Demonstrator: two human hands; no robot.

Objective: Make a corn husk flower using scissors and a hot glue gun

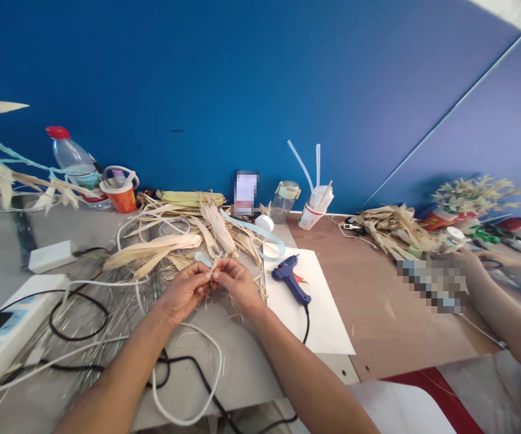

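Observation:
My left hand and my right hand meet over the near side of a pile of dried corn husks. Both are closed in a pinch, fingertips touching, on a small pale strip of corn husk; most of it is hidden by the fingers. A blue glue gun lies on a white sheet of paper to the right of my right hand. Light blue ribbon curls behind my hands.
A white power strip and tangled cables lie at left and in front. Along the wall stand a bottle, an orange cup, a phone, a glass jar and a paper cup. Another person's arm reaches in at right.

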